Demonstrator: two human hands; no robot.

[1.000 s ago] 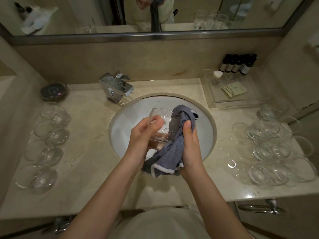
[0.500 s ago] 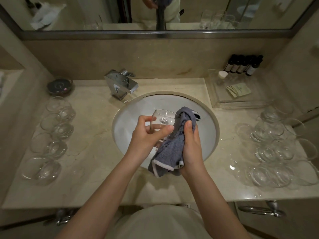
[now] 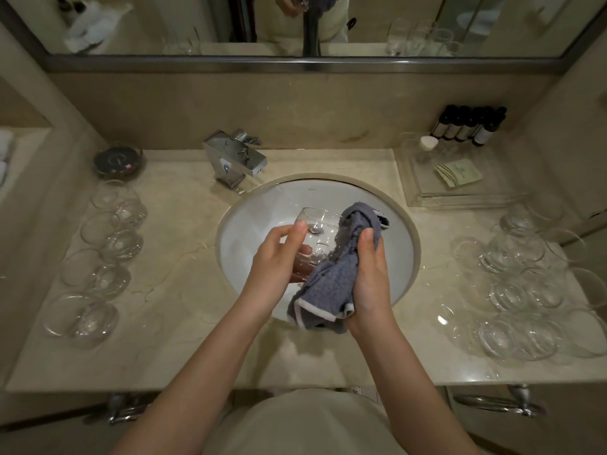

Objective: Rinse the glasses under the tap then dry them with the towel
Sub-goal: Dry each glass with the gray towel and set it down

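Over the white sink [image 3: 256, 218] my left hand [image 3: 279, 257] grips a clear glass [image 3: 317, 224], its mouth tilted away from me. My right hand [image 3: 371, 274] holds a grey towel with a white edge [image 3: 328, 284] against the glass's right side; the towel's top fold reaches over the rim. The chrome tap [image 3: 235, 160] stands at the sink's back left, and no water is visible from it. Several clear glasses [image 3: 108, 244] lie in a row on the left counter. A larger group of glasses [image 3: 525, 284] crowds the right counter.
A clear tray [image 3: 460, 192] with a sachet and a small white cap sits at the back right, with dark bottles [image 3: 466, 126] behind it. A dark round dish [image 3: 118, 160] is at the back left. A mirror spans the wall above. Cabinet handles show below the counter's edge.
My left hand has shifted its grip and turned the glass within the towel. The right hand stays on the towel at the glass's side. The view has moved slightly.
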